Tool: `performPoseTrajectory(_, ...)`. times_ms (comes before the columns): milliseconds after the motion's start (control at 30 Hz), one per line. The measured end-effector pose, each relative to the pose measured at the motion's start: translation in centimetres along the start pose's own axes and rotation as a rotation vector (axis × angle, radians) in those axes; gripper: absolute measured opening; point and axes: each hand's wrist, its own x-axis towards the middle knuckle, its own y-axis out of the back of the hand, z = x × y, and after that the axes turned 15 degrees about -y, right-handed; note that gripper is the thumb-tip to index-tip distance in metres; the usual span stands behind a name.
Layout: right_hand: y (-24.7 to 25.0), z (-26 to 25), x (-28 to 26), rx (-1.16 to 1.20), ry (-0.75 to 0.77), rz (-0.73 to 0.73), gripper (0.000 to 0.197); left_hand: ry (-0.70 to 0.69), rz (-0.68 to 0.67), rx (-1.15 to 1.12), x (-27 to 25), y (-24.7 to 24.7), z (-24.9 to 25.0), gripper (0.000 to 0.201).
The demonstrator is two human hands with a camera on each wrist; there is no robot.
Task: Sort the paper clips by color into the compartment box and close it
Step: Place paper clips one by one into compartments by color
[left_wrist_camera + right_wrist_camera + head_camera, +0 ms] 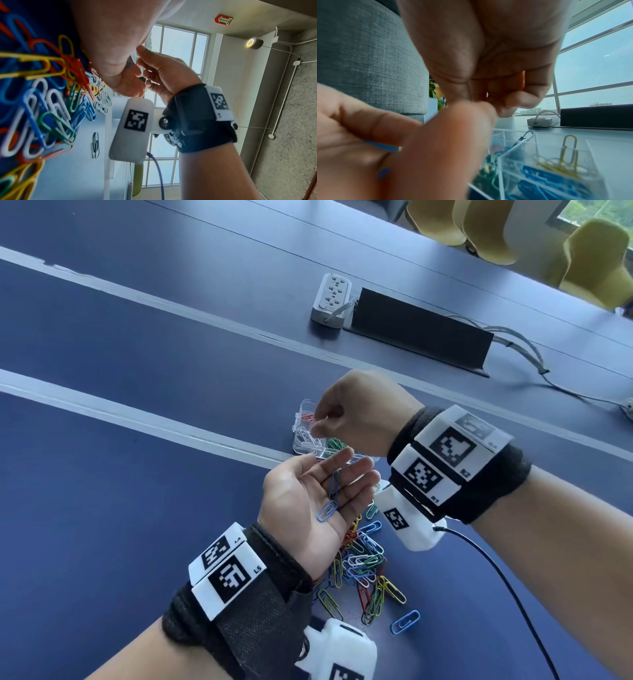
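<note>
Matte blue table [137, 508], clear plastic box [303, 424], flat left palm [308, 501] cradling wire clips [330, 501], right fingers [323, 422] pinching red clip [309, 417]

Your counter [137, 508] is dark blue, crossed by pale grey strips running diagonally. Clear compartment box [303, 440] sits on it by one strip, lid open, clips inside. Nearer you, a loose pile of mixed-colour paper clips [363, 570]; one blue clip [405, 622] lies just apart from it. Farther back: a white power strip [331, 296] beside a black cable hatch [421, 332], grey cables [527, 344] trailing off right.
</note>
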Motion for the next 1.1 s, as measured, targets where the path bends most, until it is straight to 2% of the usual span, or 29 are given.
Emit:
performPoseTrajectory(133, 0.6, 0.7, -0.6, 0.018, 0.051, 0.035, 0.016, 0.022, -0.008, -0.015, -0.1, 0.0, 0.0, 0.041)
performPoseTrajectory(233, 1.1, 1.2, -1.6, 0.046, 0.158, 0.077, 0.013, 0.023, -0.011, -0.023, -0.2, -0.1, 0.1, 0.041)
performPoseTrajectory(300, 1.4, 1.4, -2.6, 0.040, 0.252, 0.027, 0.013, 0.007, -0.003, -0.033, -0.3, -0.2, 0.2, 0.041)
performPoseTrajectory(400, 1.8, 1.7, -4.2, -0.069, 0.352, -0.126, 0.016, -0.013, -0.014, -0.059, -0.2, -0.2, 0.4, 0.044)
performPoseTrajectory(500, 1.4, 2.0, -5.1, -0.254, 0.373, -0.183, 0.029, -0.009, -0.016, -0.084, -0.2, -0.2, 0.5, 0.051)
performPoseTrajectory(567, 0.8, 2.3, -5.3, -0.276, 0.389, -0.146, 0.026, 0.000, -0.021, -0.079, -0.3, -0.2, 0.5, 0.053)
performPoseTrajectory(700, 1.2, 3.0, -5.1, -0.098, 0.399, -0.043, 0.018, -0.001, -0.032, -0.062, -0.4, -0.4, 0.5, 0.056)
performPoseTrajectory(767, 1.6, 3.0, -5.3, 0.004, 0.418, -0.085, 0.014, -0.013, -0.026, -0.029, -0.4, -0.4, 0.6, 0.058)
performPoseTrajectory(867, 0.8, 2.8, -5.9, -0.048, 0.468, -0.191, 0.016, -0.018, -0.044, 0.012, -0.5, -0.5, 0.7, 0.062)
performPoseTrajectory(933, -0.2, 2.7, -6.2, -0.101, 0.496, -0.174, 0.018, -0.018, -0.051, -0.018, -0.5, -0.5, 0.6, 0.063)
performPoseTrajectory(1033, -0.5, 3.0, -6.2, -0.030, 0.473, -0.151, 0.016, -0.016, -0.046, -0.086, -0.6, -0.5, 0.3, 0.062)
performPoseTrajectory(1100, -0.4, 3.0, -6.2, -0.009, 0.455, -0.168, 0.015, 0.004, -0.092, -0.149, -0.7, -0.4, 0.4, 0.063)
